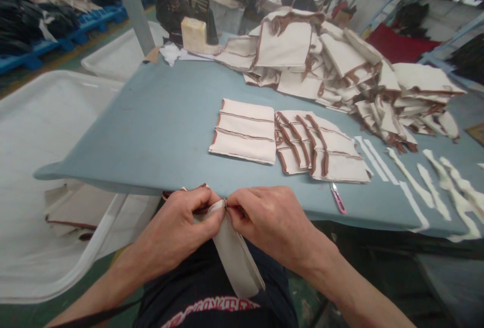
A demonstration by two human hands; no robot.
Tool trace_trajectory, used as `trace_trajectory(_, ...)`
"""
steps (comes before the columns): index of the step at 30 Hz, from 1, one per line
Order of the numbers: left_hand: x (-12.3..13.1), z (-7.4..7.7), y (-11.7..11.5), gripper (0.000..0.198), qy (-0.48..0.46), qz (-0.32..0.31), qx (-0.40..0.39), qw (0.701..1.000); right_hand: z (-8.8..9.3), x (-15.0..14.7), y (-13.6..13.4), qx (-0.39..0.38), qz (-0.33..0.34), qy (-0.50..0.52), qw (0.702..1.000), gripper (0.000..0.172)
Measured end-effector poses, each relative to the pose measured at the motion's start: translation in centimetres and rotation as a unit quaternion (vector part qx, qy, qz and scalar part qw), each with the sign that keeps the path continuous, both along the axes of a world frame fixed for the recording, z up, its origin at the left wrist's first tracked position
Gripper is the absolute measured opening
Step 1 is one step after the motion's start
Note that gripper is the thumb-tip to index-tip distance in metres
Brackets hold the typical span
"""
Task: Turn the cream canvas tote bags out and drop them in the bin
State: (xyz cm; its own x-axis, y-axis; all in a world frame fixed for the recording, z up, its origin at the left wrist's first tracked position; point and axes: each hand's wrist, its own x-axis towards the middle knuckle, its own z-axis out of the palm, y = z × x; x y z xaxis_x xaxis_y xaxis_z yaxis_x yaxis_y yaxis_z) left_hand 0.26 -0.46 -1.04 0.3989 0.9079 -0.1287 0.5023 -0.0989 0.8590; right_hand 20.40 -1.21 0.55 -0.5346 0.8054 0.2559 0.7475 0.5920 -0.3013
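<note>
at seven o'clock, our left hand (189,215) pinches a cream cloth piece (237,262). it looks long and flat, hanging down at six. our right hand (268,223), at five, pinches its top. a pink knife (338,199) lies at four.

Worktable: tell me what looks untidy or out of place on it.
On the worktable, the far heap of cream, brown-edged pieces lies jumbled, unlike the flat panel nearer the camera. A pink-handled cutter lies loose near the front edge, its blade apparently out. I see no spill.
</note>
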Motion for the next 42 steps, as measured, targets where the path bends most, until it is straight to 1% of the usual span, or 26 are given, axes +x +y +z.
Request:
trace_trajectory(3, 0.0, -0.4, 0.1, 0.026, -0.014, 0.016, -0.029, 0.999, -0.4, -0.4, 0.0, -0.068, -0.039, 0.076, 0.994, 0.013)
trace_trajectory(5, 0.0, -0.6, 0.2, 0.025, -0.027, 0.015, -0.041, 0.999, -0.4, -0.5, 0.2, -0.146, -0.063, 0.131, 0.979, 0.011)
trace_trajectory(6, -0.1, -0.6, 0.2, 0.024, -0.036, 0.012, -0.047, 0.998, -0.4, -0.5, 0.3, -0.194, -0.073, 0.158, 0.965, 0.011)
trace_trajectory(7, -0.2, -0.6, 0.3, 0.024, -0.046, 0.009, -0.053, 0.998, -0.3, -0.5, 0.5, -0.248, -0.081, 0.188, 0.947, 0.011)
trace_trajectory(8, -0.3, -0.6, 0.3, 0.025, -0.056, 0.004, -0.06, 0.997, -0.4, -0.4, 0.6, -0.307, -0.086, 0.22, 0.922, 0.011)
trace_trajectory(10, -0.4, -0.5, 0.4, 0.027, -0.078, -0.002, -0.073, 0.994, -0.5, -0.2, 0.9, -0.417, -0.086, 0.284, 0.859, 0.011)
trace_trajectory(11, -0.5, -0.5, 0.4, 0.028, -0.087, -0.006, -0.079, 0.993, -0.7, -0.1, 1.0, -0.458, -0.084, 0.312, 0.828, 0.011)
trace_trajectory(12, -0.5, -0.4, 0.4, 0.028, -0.093, -0.01, -0.082, 0.992, -0.9, 0.0, 1.0, -0.488, -0.082, 0.335, 0.802, 0.01)
trace_trajectory(13, -0.5, -0.3, 0.4, 0.028, -0.097, -0.013, -0.082, 0.992, -1.0, 0.1, 1.0, -0.505, -0.082, 0.352, 0.784, 0.008)
trace_trajectory(14, -0.5, -0.2, 0.4, 0.027, -0.099, -0.013, -0.08, 0.992, -1.1, 0.2, 0.9, -0.51, -0.086, 0.363, 0.775, 0.007)
trace_trajectory(15, -0.5, -0.2, 0.4, 0.027, -0.099, -0.013, -0.076, 0.992, -1.1, 0.2, 0.8, -0.503, -0.094, 0.368, 0.776, 0.007)
trace_trajectory(17, -0.4, 0.0, 0.3, 0.029, -0.094, -0.011, -0.067, 0.993, -0.8, 0.2, 0.4, -0.473, -0.109, 0.365, 0.794, 0.008)
trace_trajectory(20, -0.3, 0.1, 0.3, 0.033, -0.082, -0.016, -0.051, 0.995, 0.0, 0.0, -0.3, -0.4, -0.11, 0.33, 0.848, 0.01)
trace_trajectory(23, -0.2, 0.2, 0.3, 0.032, -0.08, -0.021, -0.039, 0.996, 0.5, 0.0, -0.7, -0.283, -0.098, 0.275, 0.914, 0.011)
trace_trajectory(24, -0.1, 0.2, 0.2, 0.032, -0.079, -0.024, -0.037, 0.996, 0.5, 0.0, -0.8, -0.242, -0.093, 0.26, 0.93, 0.009)
trace_trajectory(26, -0.1, 0.2, 0.1, 0.03, -0.073, -0.027, -0.025, 0.997, 0.3, 0.0, -0.9, -0.179, -0.078, 0.24, 0.951, 0.006)
trace_trajectory(28, -0.1, 0.2, 0.0, 0.028, -0.064, -0.028, -0.012, 0.997, 0.1, 0.1, -1.0, -0.144, -0.067, 0.232, 0.96, 0.008)
trace_trajectory(30, 0.0, 0.3, 0.0, 0.027, -0.057, -0.029, -0.001, 0.998, 0.0, 0.0, -1.0, -0.128, -0.062, 0.226, 0.964, 0.009)
trace_trajectory(32, 0.1, 0.3, 0.0, 0.027, -0.056, -0.029, 0.009, 0.998, -0.1, 0.0, -1.0, -0.135, -0.06, 0.226, 0.963, 0.01)
trace_trajectory(36, 0.1, 0.3, 0.1, 0.027, -0.054, -0.025, 0.016, 0.998, 0.2, 0.1, -0.9, -0.176, -0.055, 0.231, 0.955, 0.011)
trace_trajectory(42, 0.0, 0.0, 0.1, 0.029, -0.034, -0.02, 0.007, 0.999, 0.6, 0.1, -1.1, -0.153, -0.05, 0.174, 0.971, 0.014)
